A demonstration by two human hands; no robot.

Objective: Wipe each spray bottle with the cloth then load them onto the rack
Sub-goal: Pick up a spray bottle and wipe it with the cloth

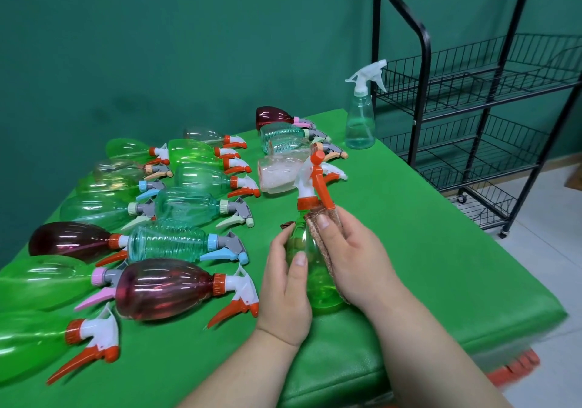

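Note:
A green spray bottle point(315, 278) with an orange and white trigger head stands upright between my hands over the green table. My left hand point(286, 284) grips its body from the left, thumb across the front. My right hand point(352, 259) holds a brown cloth point(324, 244) wrapped against the bottle's right side and shoulder, thumb pressing the cloth near the neck. Several spray bottles point(167, 288) in green, teal, dark red and clear lie on their sides in rows to the left. The black wire rack point(478, 99) stands at the right beyond the table; its visible shelves hold nothing.
A clear teal bottle point(360, 124) with a white trigger stands upright at the table's far right corner, next to the rack. The table point(425, 250) has a green cover; its right edge drops to a pale tiled floor. A green wall lies behind.

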